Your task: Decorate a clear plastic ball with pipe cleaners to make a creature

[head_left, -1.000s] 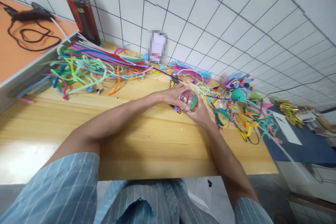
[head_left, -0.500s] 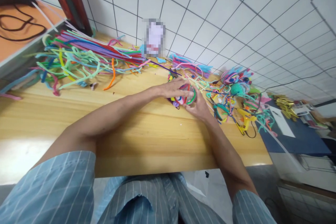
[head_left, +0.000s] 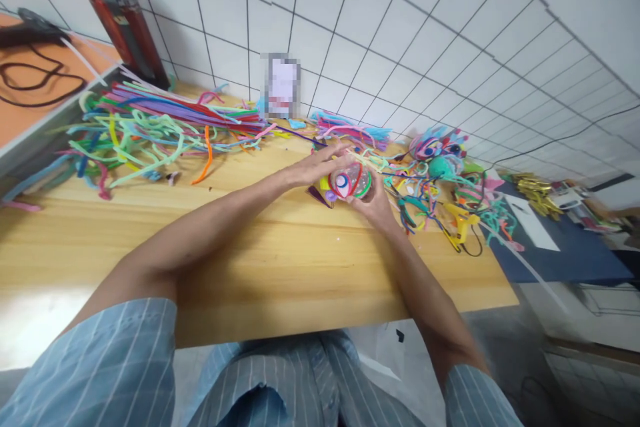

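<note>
A small clear ball [head_left: 351,181], banded with red and green pipe cleaner and showing a round white and blue spot on its left face, sits just above the wooden bench [head_left: 280,260] near its middle, between the person's two hands. The right hand [head_left: 376,203] cups the ball from the near right side, its fingers curled round it and holding it. The left hand [head_left: 317,165] lies against the ball's far left side with its fingers stretched out nearly flat and loose, touching but not closed on it. A yellow and a purple scrap show just under the ball on its left; what they are cannot be told. To the far left a wide heap of loose pipe cleaners [head_left: 150,123] in many colours spreads over the bench, and beyond it a red flask [head_left: 117,13] stands upright against the tiled wall. On the right, close to the right hand, lies a tangle of bent pipe-cleaner figures [head_left: 440,180], and further right a dark blue mat [head_left: 565,253] lies beside the bench.
</note>
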A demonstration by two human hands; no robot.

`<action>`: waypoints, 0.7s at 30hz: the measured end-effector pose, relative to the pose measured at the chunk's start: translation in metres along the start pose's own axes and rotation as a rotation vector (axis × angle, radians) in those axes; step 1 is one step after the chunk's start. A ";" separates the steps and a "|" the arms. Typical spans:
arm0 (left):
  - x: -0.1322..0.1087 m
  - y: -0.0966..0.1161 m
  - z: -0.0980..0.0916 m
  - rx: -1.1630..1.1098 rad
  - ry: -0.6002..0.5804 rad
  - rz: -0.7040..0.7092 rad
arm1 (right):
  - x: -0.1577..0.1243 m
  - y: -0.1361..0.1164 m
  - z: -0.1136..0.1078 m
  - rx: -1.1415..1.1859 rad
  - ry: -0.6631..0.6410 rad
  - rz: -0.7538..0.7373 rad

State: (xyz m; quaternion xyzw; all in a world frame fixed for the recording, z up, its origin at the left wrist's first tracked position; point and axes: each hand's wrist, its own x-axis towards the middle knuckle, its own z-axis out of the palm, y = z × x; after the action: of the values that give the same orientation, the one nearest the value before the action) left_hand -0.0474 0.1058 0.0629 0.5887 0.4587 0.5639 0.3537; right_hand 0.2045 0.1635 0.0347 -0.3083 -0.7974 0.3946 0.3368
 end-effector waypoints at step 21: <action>-0.064 0.016 0.044 -0.338 0.208 -0.188 | 0.008 -0.046 0.056 0.436 0.320 0.118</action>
State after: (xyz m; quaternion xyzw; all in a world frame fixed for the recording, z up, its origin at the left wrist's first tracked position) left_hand 0.0020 0.0454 0.0509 0.4143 0.4445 0.6550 0.4492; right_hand 0.1459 0.1232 0.0498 -0.3329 -0.6107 0.5223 0.4934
